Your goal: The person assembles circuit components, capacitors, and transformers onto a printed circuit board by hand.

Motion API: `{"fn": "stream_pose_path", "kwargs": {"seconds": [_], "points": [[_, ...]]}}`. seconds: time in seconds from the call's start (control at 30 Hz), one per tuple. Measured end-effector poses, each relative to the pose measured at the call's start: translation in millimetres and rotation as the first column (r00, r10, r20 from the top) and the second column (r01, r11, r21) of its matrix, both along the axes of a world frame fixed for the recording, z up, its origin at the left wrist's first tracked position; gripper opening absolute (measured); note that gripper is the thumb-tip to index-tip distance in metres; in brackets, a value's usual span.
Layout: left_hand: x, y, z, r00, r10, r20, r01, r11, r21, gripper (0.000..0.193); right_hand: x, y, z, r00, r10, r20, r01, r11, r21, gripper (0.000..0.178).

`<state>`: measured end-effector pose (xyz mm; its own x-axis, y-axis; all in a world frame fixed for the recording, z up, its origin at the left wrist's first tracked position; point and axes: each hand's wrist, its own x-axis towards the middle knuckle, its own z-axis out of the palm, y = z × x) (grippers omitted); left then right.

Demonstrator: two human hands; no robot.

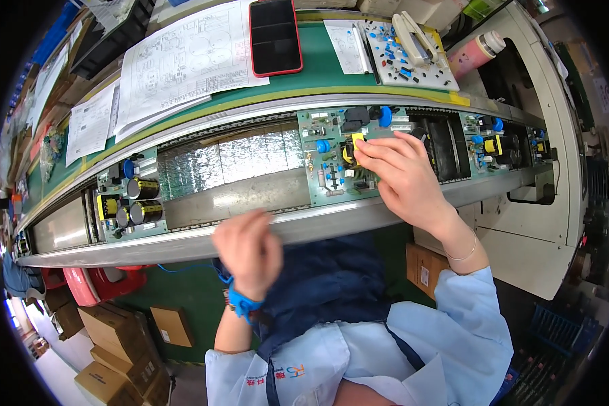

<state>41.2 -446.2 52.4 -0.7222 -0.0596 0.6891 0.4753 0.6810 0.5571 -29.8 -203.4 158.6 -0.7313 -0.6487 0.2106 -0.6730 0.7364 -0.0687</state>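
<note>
"along the metal-railed conveyor (318, 227), what to picture?"

"reaching with the right hand (406, 172) over a populated green circuit board (348, 197), with fingertips nearly together, touching a yellow-wrapped transformer (356, 139) near the board's middle. impossible to tell whether pinching it or merely pressing."

"and with the left hand (247, 250)?"

"hovering at the conveyor's near edge, above a blue wristband (243, 302), with fingers loosely curled. motion-blurred; too smeared to tell whether empty or holding something small."

"judging from that, at which step?"

"probably fitting or adjusting the transformer by hand."

"and for the next move?"

"calling, most likely, for light, steady control at the fingertips, without knocking the blue disc component (385, 116) at the board's far side, then for a clean release."
</note>
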Motion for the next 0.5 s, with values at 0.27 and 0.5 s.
{"fn": "stream_pose_path", "kwargs": {"seconds": [0.27,0.5], "points": [[-1.3,63.7,23.8,0.942,-0.265,0.207,0.295,0.946,-0.133,0.032,1.8,6.6,2.3,1.000,-0.018,-0.022,0.018,1.000,0.002,0.043],[-11.3,79.5,25.4,0.937,-0.272,0.219,0.311,0.936,-0.167,0.033,4.7,15.0,0.1,0.998,-0.053,-0.040,0.051,0.998,-0.044,0.041]]}}
